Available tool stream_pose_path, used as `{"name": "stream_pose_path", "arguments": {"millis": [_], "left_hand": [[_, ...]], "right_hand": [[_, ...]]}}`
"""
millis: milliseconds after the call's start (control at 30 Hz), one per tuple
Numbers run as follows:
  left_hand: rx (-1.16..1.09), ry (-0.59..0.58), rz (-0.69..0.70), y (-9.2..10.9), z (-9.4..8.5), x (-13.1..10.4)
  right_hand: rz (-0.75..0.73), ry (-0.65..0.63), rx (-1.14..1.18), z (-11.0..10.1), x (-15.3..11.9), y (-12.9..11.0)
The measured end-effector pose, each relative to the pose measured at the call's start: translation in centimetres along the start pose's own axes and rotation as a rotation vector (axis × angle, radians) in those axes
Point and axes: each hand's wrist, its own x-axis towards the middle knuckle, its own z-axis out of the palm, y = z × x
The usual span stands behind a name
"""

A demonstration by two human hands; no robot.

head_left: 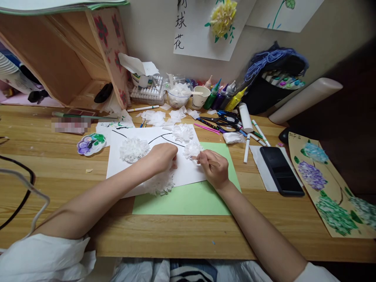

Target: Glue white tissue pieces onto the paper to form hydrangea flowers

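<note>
Below my fingers the bench [176, 239] carries a green sheet [188, 203], overlapped by a white sheet [188, 176]; a sideways push could skid paper over paper. The big ruffled cluster [161, 185], on my side of my left fingers [174, 160], might flatten if that hand sinks; its grip is hidden, so I can't tell it. Just left of my right fingers [203, 159] sits a smaller tuft [192, 149]; the thin stick [214, 163] they pinch could tear it if pressed hard.
</note>
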Motion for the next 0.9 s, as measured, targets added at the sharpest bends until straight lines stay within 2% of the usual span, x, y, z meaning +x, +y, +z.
{"name": "stream_pose_path", "arguments": {"millis": [300, 400, 500, 567, 767, 900], "left_hand": [[-0.002, 0.001, 0.009, -0.1, 0.1, 0.1], [-0.008, -0.009, 0.001, -0.1, 0.1, 0.2], [-0.014, -0.008, 0.001, -0.2, 0.2, 0.2], [-0.015, -0.001, 0.002, -0.3, 0.3, 0.2], [-0.017, 0.005, -0.008, -0.5, 0.5, 0.4], [-0.035, 0.007, 0.006, -0.5, 0.6, 0.3]], "right_hand": [[0.103, -0.017, -0.118, 0.7, 0.7, -1.0], [0.235, -0.015, -0.077, 0.8, 0.9, -1.2], [0.408, -0.017, 0.095, 0.5, 1.2, -1.1], [0.473, -0.015, 0.184, 0.3, 1.3, -1.1], [0.421, -0.009, 0.047, 1.0, 1.1, -2.0], [0.436, 0.017, 0.004, 1.6, 1.2, -2.4]]}}
